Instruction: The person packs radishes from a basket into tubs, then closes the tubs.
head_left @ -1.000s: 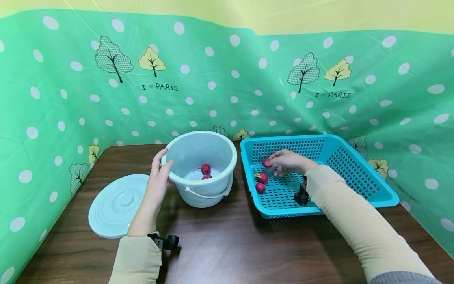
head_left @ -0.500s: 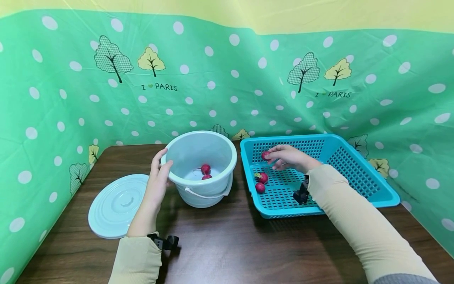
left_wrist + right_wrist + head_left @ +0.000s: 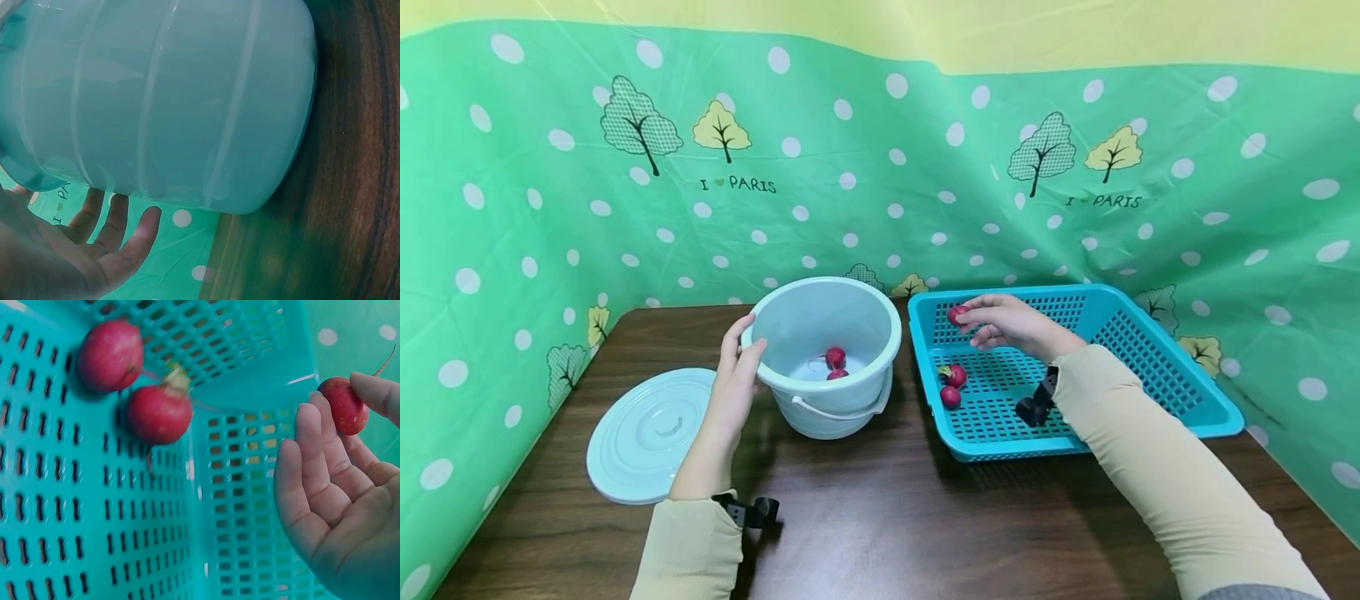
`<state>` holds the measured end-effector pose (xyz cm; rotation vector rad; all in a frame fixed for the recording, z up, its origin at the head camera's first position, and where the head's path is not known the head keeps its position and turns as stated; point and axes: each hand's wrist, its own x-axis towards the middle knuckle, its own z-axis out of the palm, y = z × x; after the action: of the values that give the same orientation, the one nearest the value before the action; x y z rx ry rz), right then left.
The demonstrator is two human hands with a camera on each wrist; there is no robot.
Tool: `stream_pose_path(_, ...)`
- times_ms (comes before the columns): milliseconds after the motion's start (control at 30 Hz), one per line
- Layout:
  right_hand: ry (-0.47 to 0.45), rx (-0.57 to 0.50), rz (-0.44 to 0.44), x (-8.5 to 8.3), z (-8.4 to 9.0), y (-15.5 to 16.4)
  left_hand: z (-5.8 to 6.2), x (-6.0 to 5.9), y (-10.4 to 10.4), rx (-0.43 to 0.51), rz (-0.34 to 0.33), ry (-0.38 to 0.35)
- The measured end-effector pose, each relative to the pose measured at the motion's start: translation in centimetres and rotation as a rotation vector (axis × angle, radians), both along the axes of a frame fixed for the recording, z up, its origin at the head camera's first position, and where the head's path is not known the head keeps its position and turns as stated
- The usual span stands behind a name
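In the head view my right hand (image 3: 1011,325) pinches a red radish (image 3: 957,314) between thumb and fingertips, over the far left part of the blue basket (image 3: 1022,452). The right wrist view shows that held radish (image 3: 345,406) with its thin root pointing up. Two more radishes lie against the basket's left side: one with a leafy stub (image 3: 956,376), the other, a plain one (image 3: 951,397), just in front of it. My left hand (image 3: 735,383) holds the rim of a pale blue bucket (image 3: 827,412), fingers along its outside (image 3: 115,215). Inside the bucket lie two radishes (image 3: 835,358).
A round pale blue lid (image 3: 647,433) lies on the dark wooden table (image 3: 865,533), left of the bucket and partly behind my left arm. The bucket's handle (image 3: 842,414) hangs down in front. A green dotted cloth (image 3: 850,208) hangs behind the table.
My right hand has lifted the radish up from the basket's floor and shifted slightly left and away from me. The left hand and the bucket have stayed in place.
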<state>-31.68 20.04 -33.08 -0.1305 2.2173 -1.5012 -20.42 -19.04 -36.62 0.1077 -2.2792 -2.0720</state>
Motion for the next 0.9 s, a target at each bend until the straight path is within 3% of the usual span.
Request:
stream_pose_path(467,0.021,-0.063,-0.011,0.9,2.1,-1.2,-0.1,0.1,0.2,-0.003,0.006,0.036)
stream_pose_path(900,0.066,-0.065,0.012,1.8,3.0,-3.0,0.1,0.1,0.2,0.004,-0.003,0.015)
